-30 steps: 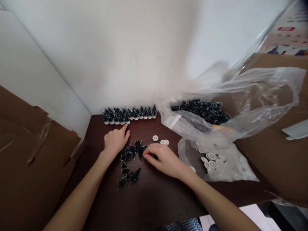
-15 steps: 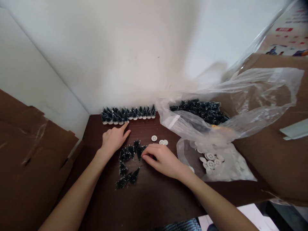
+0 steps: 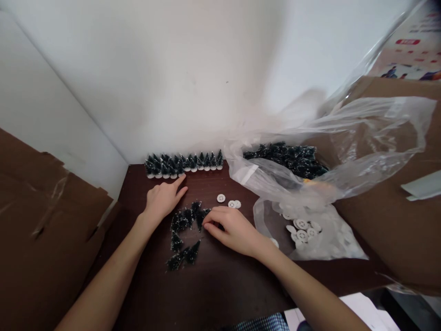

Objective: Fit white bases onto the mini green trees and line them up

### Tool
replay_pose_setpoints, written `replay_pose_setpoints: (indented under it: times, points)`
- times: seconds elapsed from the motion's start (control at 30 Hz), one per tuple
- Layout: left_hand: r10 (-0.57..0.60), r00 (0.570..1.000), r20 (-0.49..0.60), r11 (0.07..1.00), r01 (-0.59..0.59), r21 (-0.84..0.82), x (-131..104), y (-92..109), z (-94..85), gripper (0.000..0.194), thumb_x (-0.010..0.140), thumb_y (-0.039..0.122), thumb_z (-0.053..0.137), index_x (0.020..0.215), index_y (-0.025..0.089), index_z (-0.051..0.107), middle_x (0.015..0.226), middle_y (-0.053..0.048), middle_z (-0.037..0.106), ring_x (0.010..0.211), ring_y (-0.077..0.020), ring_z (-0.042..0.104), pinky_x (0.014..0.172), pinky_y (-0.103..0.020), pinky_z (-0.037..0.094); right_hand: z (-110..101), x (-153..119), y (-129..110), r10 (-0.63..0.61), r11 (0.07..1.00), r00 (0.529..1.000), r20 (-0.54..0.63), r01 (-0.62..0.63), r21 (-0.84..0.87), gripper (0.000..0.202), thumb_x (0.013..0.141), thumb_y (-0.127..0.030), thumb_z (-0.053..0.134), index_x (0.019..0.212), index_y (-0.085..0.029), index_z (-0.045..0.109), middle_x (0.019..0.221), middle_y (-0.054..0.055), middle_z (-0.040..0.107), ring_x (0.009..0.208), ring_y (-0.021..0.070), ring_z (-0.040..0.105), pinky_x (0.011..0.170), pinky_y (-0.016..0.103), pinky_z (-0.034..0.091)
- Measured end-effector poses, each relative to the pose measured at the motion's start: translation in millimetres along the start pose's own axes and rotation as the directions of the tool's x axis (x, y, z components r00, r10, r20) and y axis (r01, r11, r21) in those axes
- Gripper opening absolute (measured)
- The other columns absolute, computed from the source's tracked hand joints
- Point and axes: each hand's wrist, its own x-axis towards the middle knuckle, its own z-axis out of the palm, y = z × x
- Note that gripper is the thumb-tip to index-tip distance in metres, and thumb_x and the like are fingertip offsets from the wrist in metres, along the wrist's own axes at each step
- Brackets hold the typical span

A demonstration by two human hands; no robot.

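Beneath a white wall (image 3: 193, 82), upright miniature trees (image 3: 175, 165) line the back edge of a dark bench (image 3: 213, 285) near its left corner, a left hand (image 3: 163, 197), unclasped, pointing toward them; a right hand (image 3: 231, 226) curls beside loose trees (image 3: 180, 222) mid-bench, its grip unclear.

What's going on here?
A person's left hand has its index finger at the standing row of mini trees. Their right hand is at loose trees lying nearer; whether it holds one is unclear. White discs lie beyond; more trees sit under clear plastic.
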Motion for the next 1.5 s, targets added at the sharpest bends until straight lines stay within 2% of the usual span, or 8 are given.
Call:
replay_pose_setpoints:
  times: [0.17, 0.33, 0.77, 1.2, 1.37, 1.5]
  points:
    - [0.003, 0.999, 0.035, 1.000, -0.003, -0.006, 2, 3, -3.8, 0.056, 0.099, 0.057, 0.033, 0.152, 0.038, 0.035, 0.109, -0.016, 0.072, 0.102, -0.0386, 0.068, 0.081, -0.044, 0.052, 3, 0, 1, -0.023, 1.000, 1.000, -0.001, 0.023, -0.011, 0.014, 0.094, -0.019, 0.056, 0.091, -0.017, 0.070, 0.089, 0.004, 0.071, 0.083, 0.0159, 0.064, 0.076, 0.026, 0.045]
    - [0.007, 1.000, 0.013, 1.000, -0.007, -0.022, 2, 4, -2.9, 0.056, 0.099, 0.057, 0.032, 0.150, 0.036, 0.040, 0.109, -0.017, 0.072, 0.101, -0.0386, 0.069, 0.080, -0.044, 0.052, 3, 0, 0, -0.030, 0.999, 1.000, 0.004, 0.030, -0.020, 0.015, 0.095, -0.018, 0.055, 0.091, -0.018, 0.070, 0.088, 0.004, 0.071, 0.082, 0.0162, 0.064, 0.076, 0.026, 0.045]
    - [-0.024, 0.999, 0.034, 0.998, 0.025, -0.051, 0, 4, -5.6, 0.056, 0.098, 0.057, 0.033, 0.149, 0.036, 0.042, 0.111, -0.017, 0.072, 0.102, -0.0392, 0.068, 0.082, -0.045, 0.052, -2, 1, 0, 0.019, 1.000, 0.999, -0.038, -0.020, -0.009, 0.016, 0.095, -0.020, 0.055, 0.091, -0.017, 0.070, 0.089, 0.005, 0.072, 0.081, 0.0164, 0.065, 0.076, 0.026, 0.046]
    - [-0.025, 1.000, 0.012, 0.997, 0.025, -0.068, 0, 0, -0.2, 0.055, 0.098, 0.057, 0.032, 0.148, 0.037, 0.043, 0.108, -0.016, 0.073, 0.101, -0.0390, 0.068, 0.080, -0.045, 0.051, -2, 1, -1, 0.002, 1.000, 1.000, -0.028, -0.002, -0.016, 0.016, 0.094, -0.018, 0.055, 0.090, -0.018, 0.070, 0.089, 0.005, 0.072, 0.082, 0.0167, 0.065, 0.077, 0.027, 0.046]
    - [-0.034, 0.999, 0.009, 0.997, 0.035, -0.069, 1, 0, -0.1, 0.056, 0.098, 0.057, 0.032, 0.151, 0.037, 0.038, 0.105, -0.015, 0.073, 0.100, -0.0385, 0.068, 0.079, -0.043, 0.051, -6, 1, -1, 0.007, 1.000, 0.994, -0.105, -0.006, 0.007, 0.015, 0.094, -0.018, 0.055, 0.089, -0.018, 0.069, 0.088, 0.004, 0.072, 0.080, 0.0163, 0.064, 0.074, 0.026, 0.045]
    - [-0.042, 0.999, 0.009, 0.997, 0.042, -0.072, 0, 2, -0.9, 0.056, 0.098, 0.056, 0.033, 0.150, 0.036, 0.039, 0.106, -0.016, 0.072, 0.101, -0.0391, 0.068, 0.080, -0.044, 0.051, -9, 1, -2, 0.015, 1.000, 0.989, -0.150, -0.011, 0.023, 0.013, 0.094, -0.017, 0.056, 0.089, -0.019, 0.068, 0.089, 0.003, 0.073, 0.081, 0.0164, 0.065, 0.076, 0.027, 0.045]
